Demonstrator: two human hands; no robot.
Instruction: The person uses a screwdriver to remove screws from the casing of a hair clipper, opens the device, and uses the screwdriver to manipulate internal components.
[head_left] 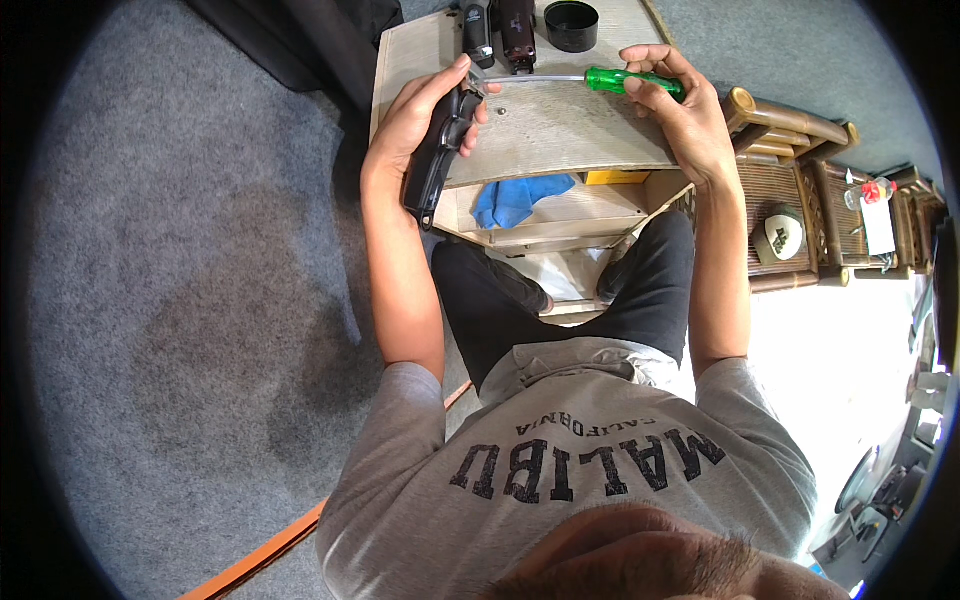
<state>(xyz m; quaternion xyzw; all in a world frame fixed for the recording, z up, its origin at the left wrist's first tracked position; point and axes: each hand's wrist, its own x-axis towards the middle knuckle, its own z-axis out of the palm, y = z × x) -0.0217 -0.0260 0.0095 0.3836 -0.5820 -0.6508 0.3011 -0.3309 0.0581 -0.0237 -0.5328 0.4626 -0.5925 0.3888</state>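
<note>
My left hand [408, 120] is closed around a black hair clipper [438, 150], held on a slant with its blade end up and away from me. In my right hand [690, 115] is a screwdriver with a green see-through handle [632, 82], gripped by the fingers and thumb. Its thin metal shaft [540, 79] runs left to the clipper's blade end; whether the tip touches there I cannot tell. Below the shaft, a small round metal piece [501, 112] lies on the pale wooden table top [590, 130].
Two more clippers, one black [478, 35] and one dark brown [518, 35], lie at the table's far side beside a round black container [571, 27]. An open shelf under the top holds a blue cloth [520, 200] and something yellow [615, 177]. Bamboo seats [775, 200] with a cap [780, 237] stand right.
</note>
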